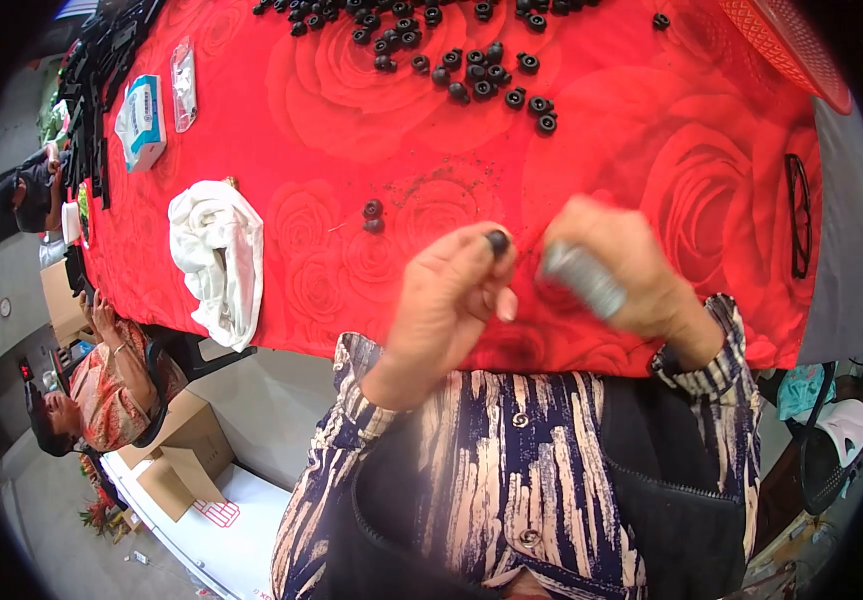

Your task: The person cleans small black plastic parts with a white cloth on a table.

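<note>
Pinched between the thumb and fingers of my left hand (441, 295) is a small round black part (496, 242). Close beside it on the right, my right hand (636, 265) is closed around a grey tool (586, 280) with a textured handle; motion blurs it, and its working end cannot be made out. Two small dark parts (373, 216) lie together on the red cloth just beyond my left hand. Farther off, many similar black knob-like parts (476, 72) are scattered in a pile. Dark crumbs (421, 185) dot the cloth between the pile and my hands.
A crumpled white cloth (216, 260) lies at left, with a tissue box (141, 122) and clear plastic packet (183, 85) behind. Long black parts (101, 95) line the far left edge. Eyeglasses (798, 215) and a red basket (791, 45) are at right. Another person (116, 385) sits left.
</note>
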The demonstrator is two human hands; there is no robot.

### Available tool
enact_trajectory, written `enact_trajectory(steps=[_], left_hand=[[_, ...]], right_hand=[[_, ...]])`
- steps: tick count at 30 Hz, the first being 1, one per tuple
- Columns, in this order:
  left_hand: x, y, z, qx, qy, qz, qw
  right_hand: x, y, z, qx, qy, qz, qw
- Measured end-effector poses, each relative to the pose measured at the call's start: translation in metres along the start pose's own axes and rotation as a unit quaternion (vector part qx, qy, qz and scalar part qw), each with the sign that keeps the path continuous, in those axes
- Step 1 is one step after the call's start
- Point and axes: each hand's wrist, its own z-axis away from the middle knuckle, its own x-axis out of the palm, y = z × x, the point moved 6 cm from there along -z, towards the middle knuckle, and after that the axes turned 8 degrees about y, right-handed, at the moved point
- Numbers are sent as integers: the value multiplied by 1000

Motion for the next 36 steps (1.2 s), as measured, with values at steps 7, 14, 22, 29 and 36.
enact_trajectory(steps=[7, 14, 22, 29, 36], left_hand=[[3, -16, 1, -53, 27, -75, 995], [5, -26, 1, -116, -2, -5, 993], [3, -24, 1, -112, -5, -19, 994], [2, -6, 3, -10, 28, -82, 996], [3, 0, 5, 45, 8, -117, 992]], right_hand=[[-4, -5, 0, 2, 96, 24, 995], [3, -16, 6, -118, 128, 70, 982], [6, -20, 10, -154, 158, 99, 970], [2, -12, 4, -50, 80, 34, 995], [3, 8, 3, 91, 35, -54, 994]])
